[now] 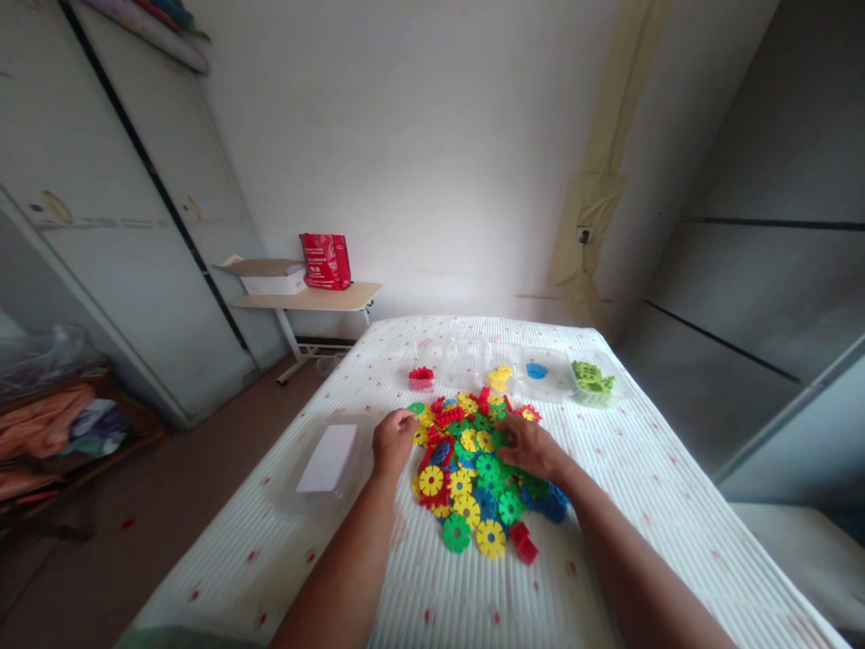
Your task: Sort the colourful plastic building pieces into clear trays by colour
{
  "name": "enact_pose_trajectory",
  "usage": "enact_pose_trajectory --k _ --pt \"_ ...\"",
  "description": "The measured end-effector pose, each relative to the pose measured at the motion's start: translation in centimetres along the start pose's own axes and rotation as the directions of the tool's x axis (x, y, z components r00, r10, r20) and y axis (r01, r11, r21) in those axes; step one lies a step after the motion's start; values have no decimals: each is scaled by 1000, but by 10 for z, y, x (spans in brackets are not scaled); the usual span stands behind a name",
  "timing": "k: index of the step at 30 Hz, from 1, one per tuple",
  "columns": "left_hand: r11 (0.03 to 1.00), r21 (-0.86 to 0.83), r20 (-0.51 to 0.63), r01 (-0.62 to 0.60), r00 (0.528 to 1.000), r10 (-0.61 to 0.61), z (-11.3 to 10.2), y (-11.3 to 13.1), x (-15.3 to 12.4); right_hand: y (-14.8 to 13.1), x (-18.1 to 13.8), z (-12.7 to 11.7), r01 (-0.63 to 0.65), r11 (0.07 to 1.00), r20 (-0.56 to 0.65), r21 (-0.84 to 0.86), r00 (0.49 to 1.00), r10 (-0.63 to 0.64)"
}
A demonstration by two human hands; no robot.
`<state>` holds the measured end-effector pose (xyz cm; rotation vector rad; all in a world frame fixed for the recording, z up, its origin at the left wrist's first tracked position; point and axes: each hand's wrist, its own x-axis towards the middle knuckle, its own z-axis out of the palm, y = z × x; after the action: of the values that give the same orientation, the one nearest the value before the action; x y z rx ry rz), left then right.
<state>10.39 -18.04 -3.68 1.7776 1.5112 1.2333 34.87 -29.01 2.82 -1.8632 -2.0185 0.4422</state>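
Observation:
A heap of toothed plastic discs (466, 482) in red, yellow, green and blue lies in the middle of the quilted cover, with red blocks (523, 543) among them. At the heap's left edge is my left hand (394, 442), its fingers curled together; whether they hold a piece is hidden. My right hand (532, 447) reaches over the right side of the heap, thumb and forefinger apart near green and yellow discs. Behind the heap stand clear containers: one with red pieces (421, 377), others with yellow discs (499, 377), blue discs (537, 370) and light-green pieces (592, 377).
A clear plastic lid or box with a white label (328, 458) lies left of my left hand. The white cover with red spots (649, 541) spreads over the bed or table. Beyond, a small table (317, 299) carries a red bag (325, 261) and a white box (274, 279).

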Motion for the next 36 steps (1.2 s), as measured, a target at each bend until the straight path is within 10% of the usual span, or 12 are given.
enact_pose_trajectory --k 12,24,36 --pt "1000 3 -3 10 1000 -10 1 -2 0 -52 -22 8 47 901 26 -431 999 -39" --pt "999 35 3 11 1000 -11 1 0 -1 -38 -9 3 170 923 83 -346 985 -150" --pt "998 61 -5 -3 1000 4 1 -2 0 -45 112 -37 -65 928 -248 -366 968 -30"
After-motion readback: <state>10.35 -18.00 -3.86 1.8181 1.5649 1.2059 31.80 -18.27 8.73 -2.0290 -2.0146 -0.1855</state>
